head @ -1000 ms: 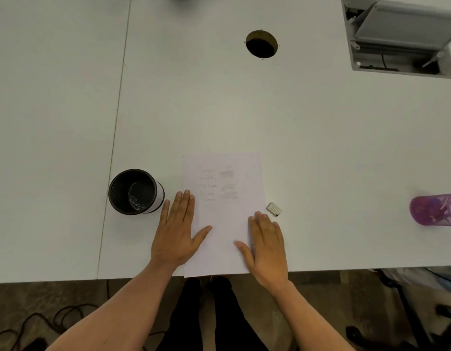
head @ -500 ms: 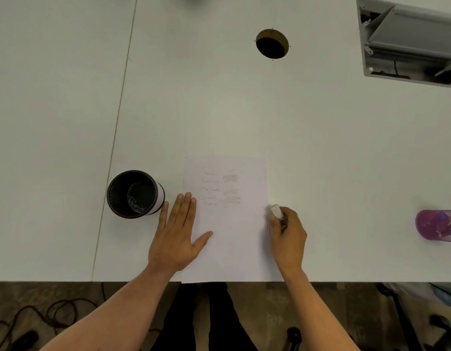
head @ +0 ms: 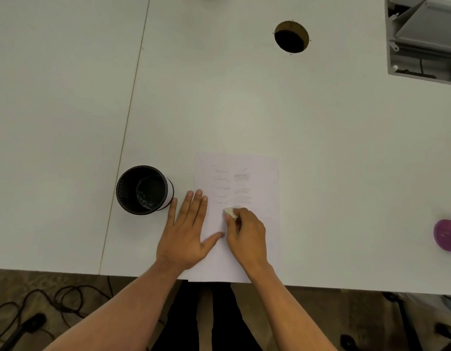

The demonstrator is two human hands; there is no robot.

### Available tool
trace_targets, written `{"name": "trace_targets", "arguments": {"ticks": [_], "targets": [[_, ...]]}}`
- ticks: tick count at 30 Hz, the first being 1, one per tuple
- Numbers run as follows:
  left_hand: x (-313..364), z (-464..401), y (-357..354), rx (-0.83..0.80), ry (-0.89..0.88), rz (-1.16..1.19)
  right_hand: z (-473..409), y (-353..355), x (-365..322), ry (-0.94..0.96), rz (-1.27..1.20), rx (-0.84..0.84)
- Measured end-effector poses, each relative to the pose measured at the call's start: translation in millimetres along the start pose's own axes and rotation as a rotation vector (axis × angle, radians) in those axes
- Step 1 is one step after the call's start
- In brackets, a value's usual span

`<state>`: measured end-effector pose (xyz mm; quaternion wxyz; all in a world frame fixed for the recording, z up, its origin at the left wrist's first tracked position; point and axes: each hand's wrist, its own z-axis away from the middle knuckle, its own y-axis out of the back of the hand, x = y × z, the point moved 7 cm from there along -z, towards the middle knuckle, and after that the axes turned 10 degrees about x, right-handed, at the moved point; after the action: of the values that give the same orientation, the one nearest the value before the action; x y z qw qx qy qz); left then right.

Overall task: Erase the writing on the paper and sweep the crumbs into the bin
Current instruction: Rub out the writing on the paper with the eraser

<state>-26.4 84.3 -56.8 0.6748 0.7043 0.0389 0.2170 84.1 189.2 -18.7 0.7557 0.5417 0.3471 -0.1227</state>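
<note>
A white sheet of paper [head: 260, 173] lies at the table's near edge, with several lines of faint pencil writing [head: 220, 184] on its upper half and grey smudges to their right. My left hand [head: 187, 231] lies flat, fingers spread, on the paper's left edge. My right hand [head: 247, 233] is shut on a small white eraser [head: 230, 212], whose tip rests on the paper just below the last written line. A black mesh bin [head: 143, 190] stands upright left of the paper, with some scraps at its bottom.
A round cable hole [head: 291, 36] is in the white table [head: 244, 102] at the back. An open grey cable box [head: 424, 39] sits at the back right. A purple container [head: 447, 235] lies at the right edge. Cables lie on the floor, lower left.
My right hand left the paper, picked up the eraser from the table to the right of the sheet, and carried it left onto the paper under the writing. My left hand stayed flat.
</note>
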Motion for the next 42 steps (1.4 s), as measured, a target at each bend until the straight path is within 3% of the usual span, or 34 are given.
{"name": "trace_targets", "arguments": {"ticks": [8,13,18,23,29,34,42], "targets": [[-1,0,0,-0.007,0.007,-0.013,-32,-4,-21,0.214,0.049,0.038],[-1,0,-1,-0.009,0.006,0.001,-37,-5,-26,0.151,0.022,0.043],[-1,0,-2,-0.028,0.013,0.015,9,-8,-18,0.13,0.006,-0.106],[-1,-1,-1,-0.025,0.012,-0.003,-38,-3,-20,0.226,0.082,0.029],[-1,-1,1,-0.029,0.023,-0.013,-67,8,-13,0.13,0.051,0.127],[-1,0,-1,-0.033,0.014,0.006,-6,-2,-13,0.192,0.035,-0.06],[8,-2,0,-0.035,0.126,0.06,-20,1,-8,0.121,0.015,-0.042]]}}
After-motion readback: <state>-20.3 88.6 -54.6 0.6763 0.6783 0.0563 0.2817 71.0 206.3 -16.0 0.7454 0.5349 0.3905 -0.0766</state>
